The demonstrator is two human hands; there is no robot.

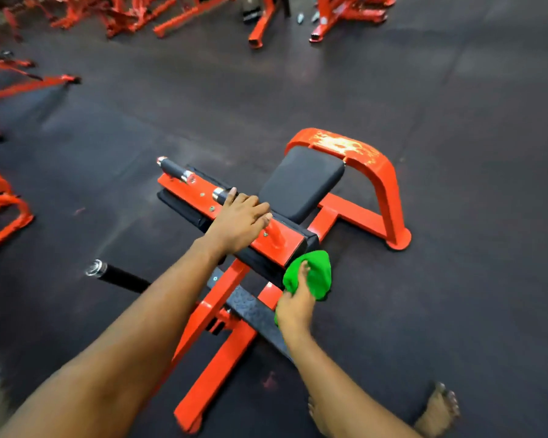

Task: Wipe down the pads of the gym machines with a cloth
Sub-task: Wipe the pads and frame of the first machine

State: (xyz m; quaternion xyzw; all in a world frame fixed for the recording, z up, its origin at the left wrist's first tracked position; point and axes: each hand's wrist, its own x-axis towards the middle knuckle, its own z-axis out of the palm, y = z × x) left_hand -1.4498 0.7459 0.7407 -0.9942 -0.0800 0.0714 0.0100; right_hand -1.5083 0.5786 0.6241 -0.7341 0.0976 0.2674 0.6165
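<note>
Dark rubber floor (pixel 456 105) lies open to the right of the machine and beyond it, leaving broad room to move on those sides. Orange frames (pixel 159 14) of other machines line the far edge of the room. More orange bars (pixel 0 200) crowd the left edge.

Near the middle stands a low orange machine (pixel 383 184) with a curved hoop at its far right end. A black seat pad (pixel 301 181) sits just inside that hoop. On its near side an orange plate (pixel 279 241) runs from far left to near right on top of a long black pad (pixel 184 213). A black handle (pixel 174 169) with chrome ends pokes out at the plate's far left end. Lower down, a black bar (pixel 121 276) with a chrome cap sticks out to the left. A grey textured footplate (pixel 253 311) crosses the near legs.

The person's left hand (pixel 238 222) rests on top of the orange plate. Its fingers are laid across the plate and only lightly bent, holding nothing. The right hand (pixel 296 306) grips a bunched green cloth (pixel 314 273), held against the near right end of the long black pad. A bare foot (pixel 437 412) stands on the floor at the near right.
</note>
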